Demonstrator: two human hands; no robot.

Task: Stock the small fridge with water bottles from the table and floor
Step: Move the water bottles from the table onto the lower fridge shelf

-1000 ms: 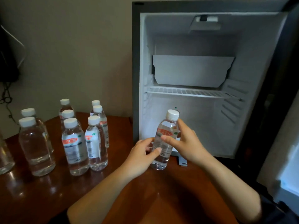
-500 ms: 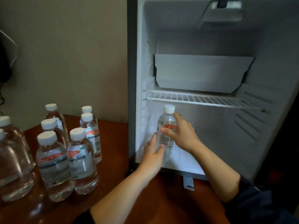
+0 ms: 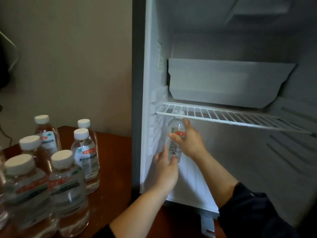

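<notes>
**Wooden bench (image 3: 113,169), open mini-fridge (image 3: 137,100), one water bottle (image 3: 175,127) under the wire shelf (image 3: 223,115)**

Beige wall (image 3: 68,66) behind, reddish-brown bench below. The water bottle stands upright in the mini-fridge's lower compartment, close to its left wall, with its white cap just beneath the front edge of the wire shelf. The right hand (image 3: 188,143) wraps round the bottle's upper part at the red label, thumb across the front. The left hand (image 3: 166,170) holds the lower part between thumb and fingers. It hides the base, so I cannot tell whether the bottle rests on the fridge floor. A white folded panel (image 3: 223,81) sits on the wire shelf. A dark sleeve (image 3: 253,212) covers the right forearm. Left of the fridge, a cluster of capped water bottles (image 3: 68,186) stands on the bench, well apart from the hands.
</notes>
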